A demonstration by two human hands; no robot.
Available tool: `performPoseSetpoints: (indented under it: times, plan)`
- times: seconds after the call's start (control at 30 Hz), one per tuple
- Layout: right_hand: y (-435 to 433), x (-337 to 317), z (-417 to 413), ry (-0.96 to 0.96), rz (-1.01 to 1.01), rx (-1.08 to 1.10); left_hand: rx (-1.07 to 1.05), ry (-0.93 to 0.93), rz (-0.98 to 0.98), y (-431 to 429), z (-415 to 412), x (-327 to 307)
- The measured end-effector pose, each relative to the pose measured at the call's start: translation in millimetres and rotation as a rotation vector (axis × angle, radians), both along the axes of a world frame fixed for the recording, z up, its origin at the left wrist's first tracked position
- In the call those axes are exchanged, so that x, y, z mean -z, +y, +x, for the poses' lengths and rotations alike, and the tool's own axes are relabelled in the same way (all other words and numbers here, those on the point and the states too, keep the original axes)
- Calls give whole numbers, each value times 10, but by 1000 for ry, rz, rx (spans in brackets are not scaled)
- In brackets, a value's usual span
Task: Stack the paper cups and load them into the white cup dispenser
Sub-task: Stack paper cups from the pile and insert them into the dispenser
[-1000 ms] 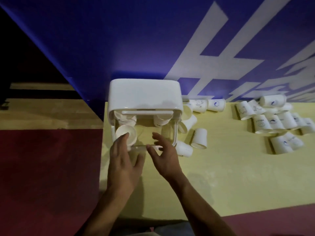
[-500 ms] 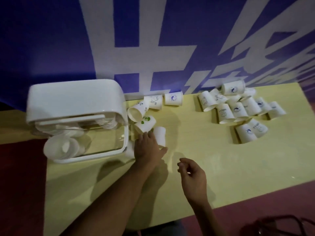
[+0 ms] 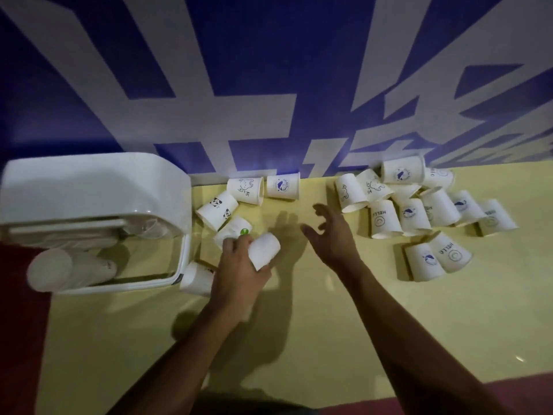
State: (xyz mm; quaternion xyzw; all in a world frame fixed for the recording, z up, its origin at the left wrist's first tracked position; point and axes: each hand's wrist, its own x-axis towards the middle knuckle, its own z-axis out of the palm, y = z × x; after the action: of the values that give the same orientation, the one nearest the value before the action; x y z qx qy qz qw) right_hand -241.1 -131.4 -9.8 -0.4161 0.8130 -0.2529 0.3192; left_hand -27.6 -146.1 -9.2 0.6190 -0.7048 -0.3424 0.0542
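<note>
The white cup dispenser [image 3: 92, 190] lies at the table's left end with stacked cups [image 3: 68, 269] showing through its clear front. My left hand [image 3: 239, 271] grips a plain white paper cup [image 3: 264, 250] just right of the dispenser. Beside it lie several loose cups: a panda-print cup [image 3: 217, 212], a cup with a green mark [image 3: 235, 232], and a cup [image 3: 196, 278] against the dispenser's corner. My right hand [image 3: 332, 235] hovers open above the table, fingers spread, between this group and a pile of several printed cups [image 3: 419, 211] at the right.
The yellow table [image 3: 299, 324] meets a blue wall with large white lettering [image 3: 269, 70] at the back. Two more cups [image 3: 263, 188] lie against the wall. Dark red floor [image 3: 21, 339] shows past the table's left and front edges.
The view has swung right, away from the dispenser. My left hand has picked up a white cup from beside the dispenser. My right hand has opened and moved up and right toward the cup pile.
</note>
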Motion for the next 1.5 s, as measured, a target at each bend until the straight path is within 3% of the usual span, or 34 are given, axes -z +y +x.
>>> performPoseSetpoints:
  times: [0.17, 0.27, 0.33, 0.67, 0.83, 1.1, 1.5]
  plan:
    - [-941, 257, -240, 351, 59, -429, -145, 201, 34, 25, 48, -139]
    - [-1084, 431, -284, 507, 121, -513, -197, 269, 51, 42, 88, -222]
    - [-1068, 503, -287, 515, 112, -502, -227, 292, 55, 50, 143, -270]
    - [-90, 99, 275, -53, -193, -39, -282, 377, 19, 190, 661, -490]
    - [393, -398, 867, -186, -223, 162, -280, 385, -54, 206, 952, -618]
    - [453, -858, 2018, -283, -288, 173, -184, 460, -164, 106, 1928, -845]
    - [187, -979, 3566, -437, -305, 167, -343, 438, -408, -299, 3470, -986]
